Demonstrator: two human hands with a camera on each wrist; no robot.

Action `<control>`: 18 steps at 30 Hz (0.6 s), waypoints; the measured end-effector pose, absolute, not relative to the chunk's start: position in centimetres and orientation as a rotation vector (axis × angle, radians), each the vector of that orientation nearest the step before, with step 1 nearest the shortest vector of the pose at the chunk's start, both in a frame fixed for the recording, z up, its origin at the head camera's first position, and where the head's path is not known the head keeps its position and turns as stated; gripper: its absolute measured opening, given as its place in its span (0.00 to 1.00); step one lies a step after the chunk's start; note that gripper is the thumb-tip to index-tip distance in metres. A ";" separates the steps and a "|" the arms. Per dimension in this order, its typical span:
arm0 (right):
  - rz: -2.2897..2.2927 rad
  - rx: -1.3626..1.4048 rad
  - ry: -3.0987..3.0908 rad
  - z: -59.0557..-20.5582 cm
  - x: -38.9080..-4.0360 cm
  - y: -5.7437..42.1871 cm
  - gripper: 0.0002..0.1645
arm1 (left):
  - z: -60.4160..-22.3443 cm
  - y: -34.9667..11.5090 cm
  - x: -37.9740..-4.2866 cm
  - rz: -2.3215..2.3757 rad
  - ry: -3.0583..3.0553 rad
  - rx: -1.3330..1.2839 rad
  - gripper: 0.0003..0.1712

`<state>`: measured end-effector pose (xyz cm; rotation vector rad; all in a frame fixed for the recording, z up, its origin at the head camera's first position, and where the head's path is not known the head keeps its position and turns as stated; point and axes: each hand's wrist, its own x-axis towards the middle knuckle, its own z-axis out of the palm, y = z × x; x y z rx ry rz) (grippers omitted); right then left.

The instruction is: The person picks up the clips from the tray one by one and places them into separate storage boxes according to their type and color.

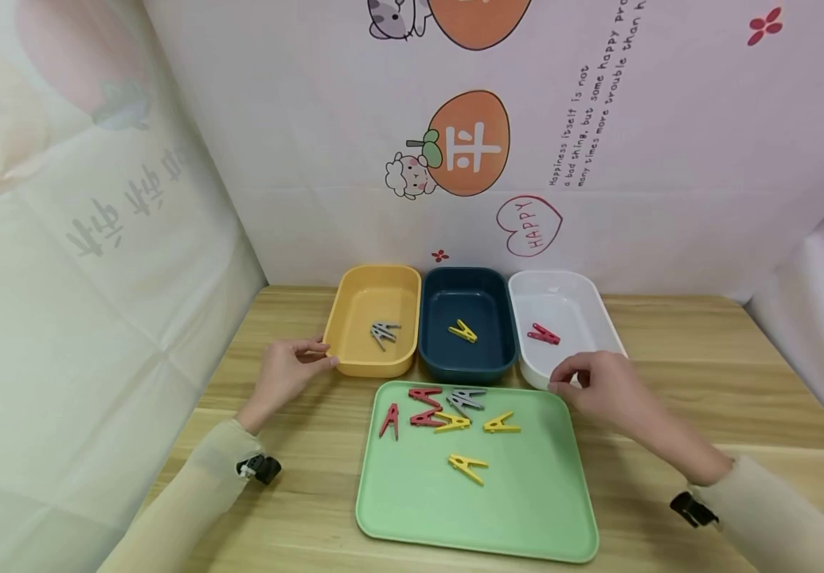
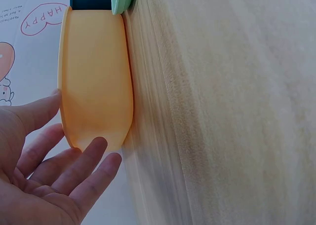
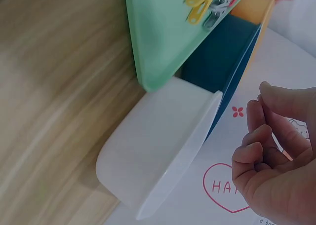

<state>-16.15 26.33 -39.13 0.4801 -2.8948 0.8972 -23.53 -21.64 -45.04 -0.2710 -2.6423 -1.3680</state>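
Clothespins lie on the green tray and in the yellow bin, blue bin and white bin behind it. The left grip, fingers loosely spread, touches the yellow bin; the right grip, closed thumb to finger, is beside the white bin.

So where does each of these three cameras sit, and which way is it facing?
Head: worn on the head, facing forward and down at the yellow bin, blue bin, white bin, green tray and clothespins; left hand, right hand and both sleeves show.
Left wrist: on that wrist, facing the yellow bin; the left hand shows.
Right wrist: on that wrist, facing the white bin; the right hand shows, plus a bit of the left hand in the top corner.
Shared: both wrist views catch the HAPPY heart and green tray.
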 end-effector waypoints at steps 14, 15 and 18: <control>0.927 0.492 -2.855 -41.5 -12.9 26.0 0.11 | -45.2 -21.7 -23.6 -1.376 -2.645 -0.273 0.19; 0.929 0.491 -2.859 -41.7 -12.7 25.9 0.11 | -45.2 -21.7 -23.6 -1.375 -2.645 -0.275 0.19; 0.940 0.483 -2.880 -42.1 -12.3 25.7 0.11 | -45.2 -21.7 -23.5 -1.371 -2.645 -0.276 0.19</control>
